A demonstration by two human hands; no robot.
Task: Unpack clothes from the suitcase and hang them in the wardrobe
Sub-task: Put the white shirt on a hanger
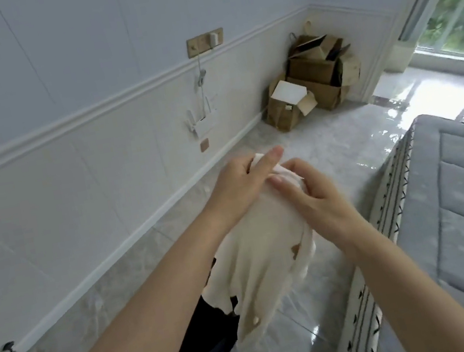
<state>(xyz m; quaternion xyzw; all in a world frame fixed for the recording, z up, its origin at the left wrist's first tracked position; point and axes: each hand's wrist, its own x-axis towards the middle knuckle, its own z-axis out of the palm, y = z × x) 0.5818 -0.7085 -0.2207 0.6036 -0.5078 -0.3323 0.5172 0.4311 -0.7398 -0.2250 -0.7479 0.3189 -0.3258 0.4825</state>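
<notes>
A cream-white garment (264,250) with small brown buttons hangs in the air in front of me, lifted above the floor. My left hand (241,185) grips its top edge from the left, fingers curled over the cloth. My right hand (309,190) pinches the same top edge from the right, close beside the left hand. Below the garment lies a dark heap of clothes (211,331), black and brown, partly hidden by my left forearm. The suitcase itself and the wardrobe are not plainly in view.
A grey quilted mattress (460,213) fills the right side. Several cardboard boxes (313,80) are piled in the far corner. A white router (203,118) hangs on the panelled wall at left. A window (462,11) is at the upper right, above a glossy marble floor (323,141).
</notes>
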